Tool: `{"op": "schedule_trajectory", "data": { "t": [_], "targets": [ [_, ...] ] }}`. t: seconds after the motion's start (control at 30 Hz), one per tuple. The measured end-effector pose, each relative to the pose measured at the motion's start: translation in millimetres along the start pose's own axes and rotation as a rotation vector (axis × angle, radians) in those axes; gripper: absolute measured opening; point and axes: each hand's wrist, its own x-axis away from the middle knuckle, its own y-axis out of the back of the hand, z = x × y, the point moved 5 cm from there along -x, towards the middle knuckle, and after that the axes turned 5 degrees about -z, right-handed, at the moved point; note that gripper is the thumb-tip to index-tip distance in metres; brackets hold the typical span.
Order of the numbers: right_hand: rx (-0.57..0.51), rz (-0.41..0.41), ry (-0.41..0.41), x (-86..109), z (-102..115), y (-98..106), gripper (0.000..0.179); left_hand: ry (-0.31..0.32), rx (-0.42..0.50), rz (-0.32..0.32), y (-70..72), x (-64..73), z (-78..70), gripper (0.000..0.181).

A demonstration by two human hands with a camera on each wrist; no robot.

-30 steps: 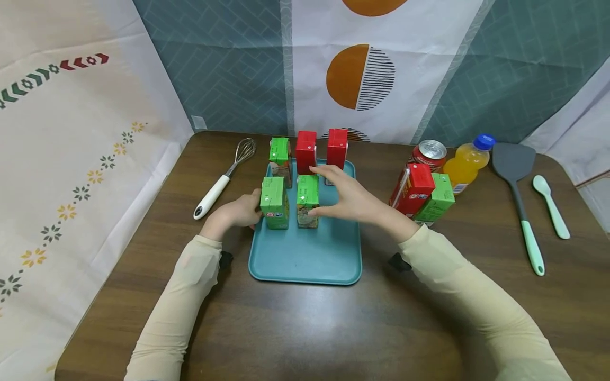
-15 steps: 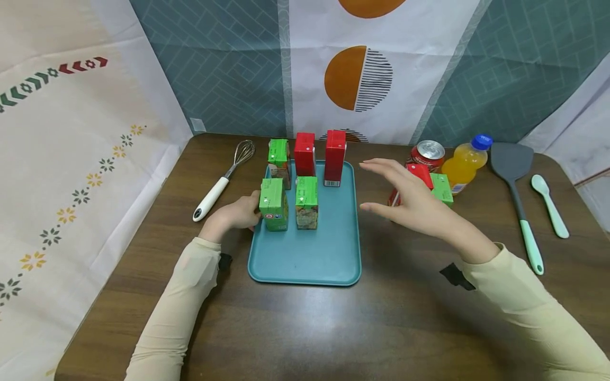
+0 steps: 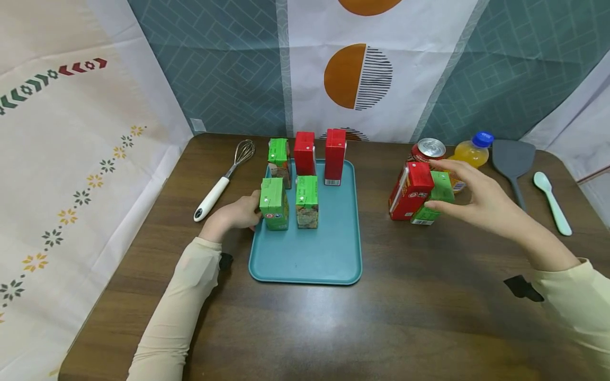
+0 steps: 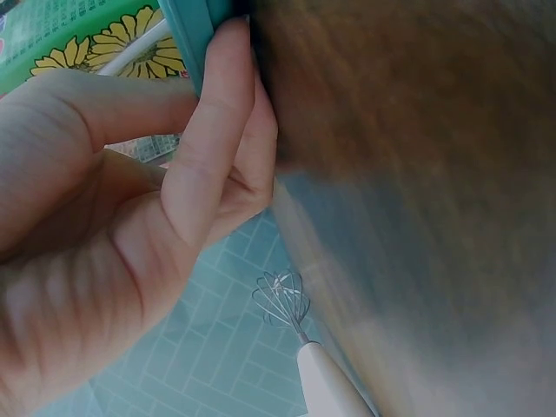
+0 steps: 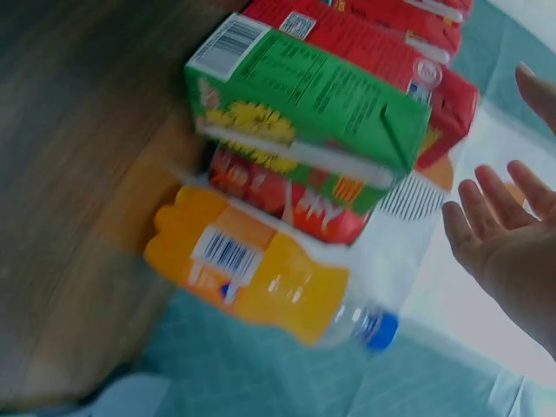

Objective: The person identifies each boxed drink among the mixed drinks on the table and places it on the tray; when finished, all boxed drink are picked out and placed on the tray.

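My left hand (image 3: 238, 212) grips the left rim of a blue-green tray (image 3: 305, 262); the left wrist view shows thumb and fingers closing on the tray edge (image 4: 187, 35). Upright on the tray stand several juice cartons, among them a green one (image 3: 274, 203) beside that hand and a red one (image 3: 335, 157) at the back right. My right hand (image 3: 483, 200), thumb and fingers spread, hovers by a green juice carton (image 3: 442, 188) that stands against a red carton (image 3: 412, 190). The right wrist view shows a gap between this hand (image 5: 512, 239) and the green carton (image 5: 308, 104).
Behind the right-hand cartons stand a drink can (image 3: 431, 148) and an orange drink bottle (image 3: 472, 153). A grey spatula (image 3: 513, 159), partly hidden by my right hand, and a pale green spoon (image 3: 553, 203) lie farther right. A whisk (image 3: 219, 185) lies left of the tray.
My right hand has moved right, from over the tray to the green carton at the right, its fingers still spread. My left hand has stayed on the tray rim.
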Motion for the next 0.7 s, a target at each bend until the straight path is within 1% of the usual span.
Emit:
{"op": "schedule_trajectory", "data": {
  "t": [0.1,0.17,0.3,0.4,0.47,0.6,0.7],
  "targets": [
    [-0.002,0.023,-0.075,6.5,-12.1,5.7,0.083,0.001,-0.003,0.004,-0.4,0.0,0.0,0.048],
    [-0.006,0.029,-0.101,9.7,-19.6,6.5,0.084,0.005,-0.002,0.005,-0.4,0.1,-0.1,0.047],
    [-0.019,0.034,-0.139,13.4,-37.4,1.9,0.083,0.02,0.012,0.008,-1.4,-0.2,0.0,0.046],
    [-0.047,0.053,-0.186,11.0,-50.7,-4.1,0.082,0.029,0.016,0.004,-0.9,-0.7,0.4,0.046],
    [-0.088,0.081,-0.243,9.2,-59.0,-9.1,0.082,0.03,0.015,-0.001,-0.6,-0.8,0.3,0.046],
    [-0.156,0.162,-0.353,9.2,-72.1,-20.1,0.086,0.025,0.011,-0.006,-1.1,-0.7,0.4,0.048],
    [-0.177,0.208,-0.393,9.3,-77.1,-27.3,0.089,0.024,0.016,-0.005,-1.5,0.1,0.7,0.051]
  ]
}}
